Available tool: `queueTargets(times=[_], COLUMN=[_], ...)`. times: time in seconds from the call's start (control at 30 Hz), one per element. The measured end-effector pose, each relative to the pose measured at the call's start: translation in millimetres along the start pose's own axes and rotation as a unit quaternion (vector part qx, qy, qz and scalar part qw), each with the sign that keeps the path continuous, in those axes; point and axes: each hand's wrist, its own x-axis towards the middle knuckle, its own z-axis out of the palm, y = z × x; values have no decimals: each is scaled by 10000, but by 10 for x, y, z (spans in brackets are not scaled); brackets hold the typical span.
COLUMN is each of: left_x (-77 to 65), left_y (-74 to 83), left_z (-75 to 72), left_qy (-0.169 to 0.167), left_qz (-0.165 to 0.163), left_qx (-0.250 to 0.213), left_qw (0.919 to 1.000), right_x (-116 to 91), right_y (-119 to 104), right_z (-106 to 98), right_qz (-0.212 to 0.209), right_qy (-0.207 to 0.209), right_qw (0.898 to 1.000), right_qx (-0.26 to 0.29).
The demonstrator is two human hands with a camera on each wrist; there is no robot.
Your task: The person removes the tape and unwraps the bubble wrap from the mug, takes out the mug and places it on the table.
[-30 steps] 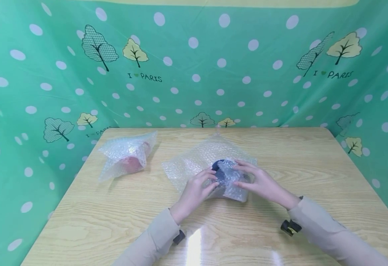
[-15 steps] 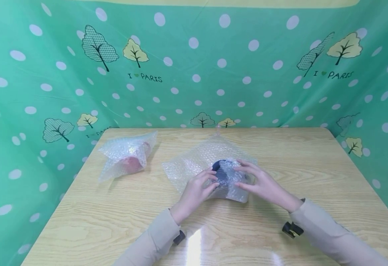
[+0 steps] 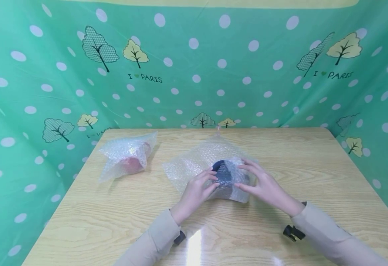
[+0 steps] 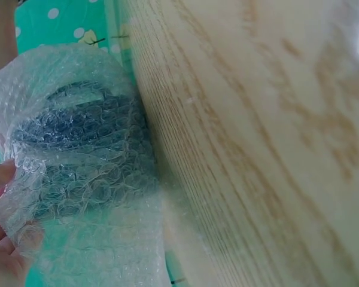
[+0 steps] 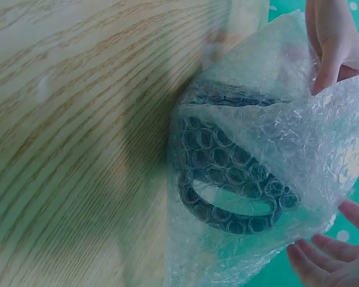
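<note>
A dark blue mug stands on a sheet of bubble wrap near the table's middle, partly wrapped in it. Through the film, the right wrist view shows the mug's looped handle. My left hand grips the mug's left side, thumb in front and fingers at the rim, with film between. On the other side my right hand holds a folded-over flap of the wrap between spread thumb and fingers. That flap covers the mug's right part. In the left wrist view, film drapes over the dark mug body.
At the back left of the wooden table lies another bubble-wrapped bundle, with something pinkish red inside. A green polka-dot cloth hangs behind and beside the table. Each wrist carries a small black camera.
My right hand has shifted slightly to the right, drawing the wrap flap with it. More of the mug's dark surface shows. The left hand stays in place.
</note>
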Motion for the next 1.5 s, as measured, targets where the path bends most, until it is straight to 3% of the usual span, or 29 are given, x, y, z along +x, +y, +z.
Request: queueTargets(times=[0.23,0.53,0.8,1.07,1.5], left_x=[-7,-12,-9,-3,-5], left_y=[-4,0,0,12,9], left_z=[0,-3,-6,-7,-6], left_qy=[-3,-45,-58,-176,-181], left_qz=[24,-64,46,-132,-117], left_qx=[34,-12,137,124,147], left_qw=[10000,10000,9999,9997,9997], right_x=[-20,14,65,53,-28], right_y=[-27,-88,-111,-89,-8], right_z=[0,-53,-125,-202,-311], right_qz=[106,512,455,483,559], right_qy=[213,-6,-60,-199,-231], right_qw=[9997,9986,9989,9986,9980], right_qx=[-29,154,104,89,197])
